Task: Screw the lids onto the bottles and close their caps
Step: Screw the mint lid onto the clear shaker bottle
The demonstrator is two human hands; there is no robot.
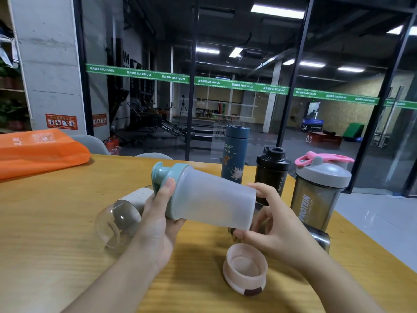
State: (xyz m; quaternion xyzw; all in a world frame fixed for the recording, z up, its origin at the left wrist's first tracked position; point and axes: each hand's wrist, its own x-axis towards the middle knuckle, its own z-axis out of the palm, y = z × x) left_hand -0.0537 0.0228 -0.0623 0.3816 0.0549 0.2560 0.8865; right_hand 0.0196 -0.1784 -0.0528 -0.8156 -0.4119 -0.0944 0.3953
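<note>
A frosted shaker bottle (pixel 212 204) with a teal lid (pixel 168 177) lies sideways in the air above the table, lid pointing left. My left hand (pixel 158 220) grips it at the lid end, thumb on the lid's rim. My right hand (pixel 273 229) holds the bottle's base. A pink lid (pixel 246 267) rests upside down on the table below my right hand. A clear bottle (pixel 117 220) with a beige sleeve lies on its side behind my left hand.
A blue flask (pixel 234 154), a black shaker (pixel 272 175) and a grey shaker with a pink cap (pixel 320 190) stand at the back right. A steel cylinder (pixel 319 239) lies behind my right hand. An orange bag (pixel 38 150) sits far left on the wooden table (pixel 56 222).
</note>
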